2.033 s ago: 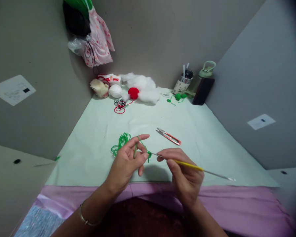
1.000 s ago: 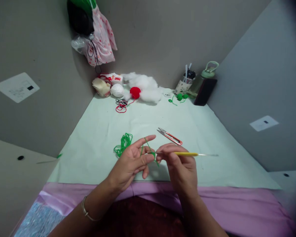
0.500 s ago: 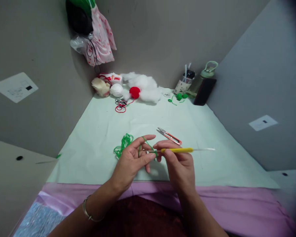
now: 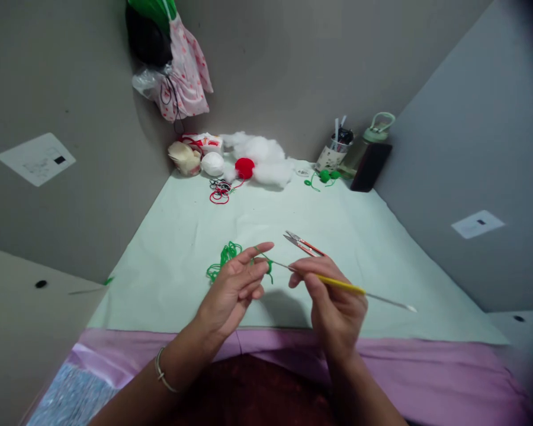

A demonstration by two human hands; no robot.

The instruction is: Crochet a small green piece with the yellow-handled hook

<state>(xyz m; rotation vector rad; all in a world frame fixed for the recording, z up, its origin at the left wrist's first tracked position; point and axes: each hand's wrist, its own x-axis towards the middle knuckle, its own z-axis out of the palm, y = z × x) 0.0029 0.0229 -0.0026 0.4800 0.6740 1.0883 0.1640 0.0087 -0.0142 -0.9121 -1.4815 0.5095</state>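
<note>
My left hand (image 4: 231,287) pinches a small piece of green crochet work (image 4: 269,269) between thumb and fingers, and green yarn runs over its raised index finger. In my right hand (image 4: 335,302) is a crochet hook (image 4: 342,284) with a yellow grip, held like a pen. Its thin metal tip reaches left to the green work; whether it sits inside a loop is too small to tell. Beyond my left hand lies a loose heap of green yarn (image 4: 225,257). Thread snips (image 4: 302,244) with orange handles rest just past my right hand, partly covered by it.
Along the back stand white stuffing (image 4: 266,157), a red crochet ball (image 4: 244,168), a white ball (image 4: 212,164) and tangled yarn ends (image 4: 221,190). At back right are small green pieces (image 4: 325,176), a pen cup (image 4: 331,155), a bottle (image 4: 359,151) and a phone (image 4: 371,168). Grey partitions enclose the table.
My right hand has moved right and slightly down, tilting the hook so its rear end points lower. My left fingers have closed in more around the green work. The view has shifted slightly.
</note>
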